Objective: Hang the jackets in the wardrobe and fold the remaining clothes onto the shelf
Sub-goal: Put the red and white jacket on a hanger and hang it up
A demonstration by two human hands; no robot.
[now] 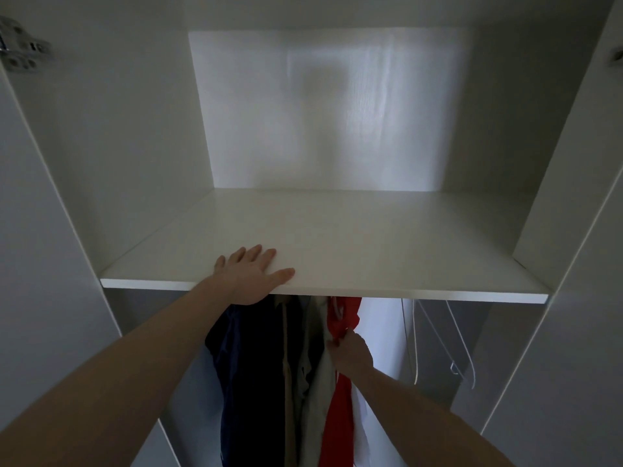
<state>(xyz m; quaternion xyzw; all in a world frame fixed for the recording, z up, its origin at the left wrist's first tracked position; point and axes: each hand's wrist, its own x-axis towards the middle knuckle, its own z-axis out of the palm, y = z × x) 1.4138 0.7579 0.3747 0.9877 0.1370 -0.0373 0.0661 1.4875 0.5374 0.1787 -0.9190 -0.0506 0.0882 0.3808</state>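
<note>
White wardrobe walls [128, 136] close round me on both sides, with a bare white shelf [354, 237] across the middle at about the height of my reach. Below that shelf the jackets hang side by side: a dark navy one [256, 365] on the left, a pale beige-grey one [315, 382] in the middle, and a red jacket [342, 392] on the right, all three pressed close together. My right hand [349, 352] is under the shelf, fingers curled and pinching the red jacket's cloth near its top. My left hand [251, 274] lies flat on the shelf's front edge, fingers straight and spread, thumb out to the right, holding nothing. Right of the jackets, spare white hangers [462, 348] dangle well apart from the clothes. A metal door hinge [23, 45] shows at the upper left.
</note>
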